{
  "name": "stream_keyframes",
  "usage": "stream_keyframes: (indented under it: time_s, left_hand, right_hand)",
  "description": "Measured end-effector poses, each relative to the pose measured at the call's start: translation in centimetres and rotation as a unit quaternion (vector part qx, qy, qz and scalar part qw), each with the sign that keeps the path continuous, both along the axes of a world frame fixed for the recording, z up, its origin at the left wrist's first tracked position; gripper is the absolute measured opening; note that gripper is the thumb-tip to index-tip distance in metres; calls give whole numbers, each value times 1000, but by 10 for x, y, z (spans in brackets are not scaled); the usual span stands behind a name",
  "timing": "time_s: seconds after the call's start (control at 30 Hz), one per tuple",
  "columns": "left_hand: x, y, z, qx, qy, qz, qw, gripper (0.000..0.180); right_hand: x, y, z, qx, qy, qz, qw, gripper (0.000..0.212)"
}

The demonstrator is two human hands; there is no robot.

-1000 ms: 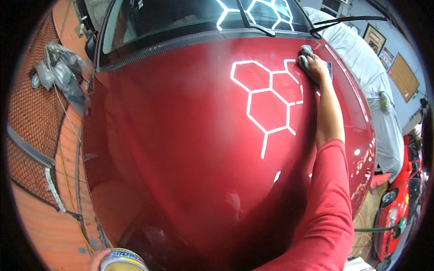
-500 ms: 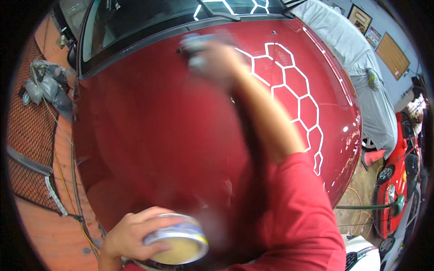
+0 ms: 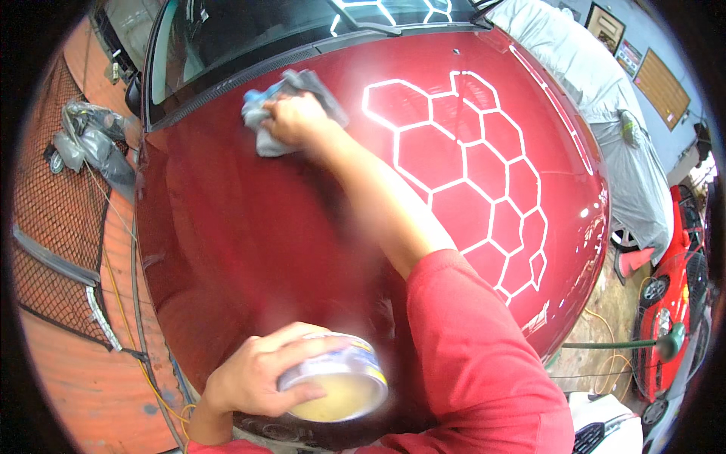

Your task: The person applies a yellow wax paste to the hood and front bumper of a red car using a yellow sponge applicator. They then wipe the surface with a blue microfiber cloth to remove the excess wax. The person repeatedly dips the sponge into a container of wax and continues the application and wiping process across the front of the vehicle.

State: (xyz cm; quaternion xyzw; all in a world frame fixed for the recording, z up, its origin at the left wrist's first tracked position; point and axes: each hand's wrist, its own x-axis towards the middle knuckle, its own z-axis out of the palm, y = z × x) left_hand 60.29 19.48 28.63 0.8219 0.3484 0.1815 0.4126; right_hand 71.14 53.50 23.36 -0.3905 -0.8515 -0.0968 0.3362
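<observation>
My right hand (image 3: 297, 121) presses a bunched grey cloth (image 3: 321, 89) with a bluish part onto the dark red car hood (image 3: 227, 250), toward its far left near the windshield. Its fingers are closed over the cloth. Low in the view, near the hood's front edge, my left hand (image 3: 261, 371) grips a round tin (image 3: 333, 374) from the side. The tin is tilted so its pale yellow contents or base faces me; which of the two I cannot tell. White honeycomb-shaped reflections lie across the right half of the hood.
Beyond the hood are the windshield (image 3: 234, 45) and a wiper (image 3: 370, 29). A covered car (image 3: 560, 68) stands to the right, with a red car (image 3: 665, 318) nearer. Left are an orange wall (image 3: 121, 265), black mesh (image 3: 57, 197), a grey plastic bundle (image 3: 94, 144) and hoses.
My right hand has swept the cloth to the left across the hood. My left hand and the tin have shifted slightly right and up in the view.
</observation>
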Motion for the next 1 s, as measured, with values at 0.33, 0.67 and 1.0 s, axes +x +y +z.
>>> stream_keyframes:
  time_s: [0.33,0.67,1.0]
  left_hand:
    - [-125,-172,5,-36,-25,563,825,79]
    - [34,34,-2,-42,-62,77,994,65]
    - [-23,-32,-22,-103,-33,329,938,76]
  right_hand:
    - [371,91,-11,-112,5,-365,924,50]
    - [37,16,0,-148,-76,43,985,71]
    - [514,94,-49,-126,-247,-408,870,52]
